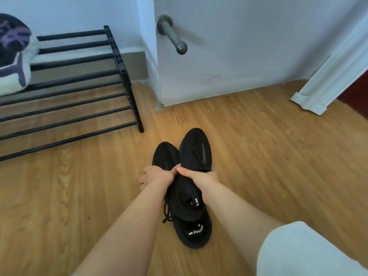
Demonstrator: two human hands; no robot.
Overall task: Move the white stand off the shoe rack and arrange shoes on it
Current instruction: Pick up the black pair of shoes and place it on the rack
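Note:
Two black sneakers lie side by side on the wooden floor, toes pointing away from me. My left hand (157, 175) grips the left black sneaker (165, 154) around its middle. My right hand (199, 177) is closed over the right black sneaker (196, 148), which rides a little higher and partly over the other. The black shoe rack (79, 90) of metal bars stands at the left against the wall. A black, purple and white sneaker (14, 56) rests on its top tier at the far left. No white stand is in view.
A white door (249, 46) with a metal doorstop (172, 34) stands behind the shoes. White door trim (326, 76) runs down at the right. My knee in white fabric (302, 250) fills the lower right corner. Wooden floor (268, 146) stretches between rack and door.

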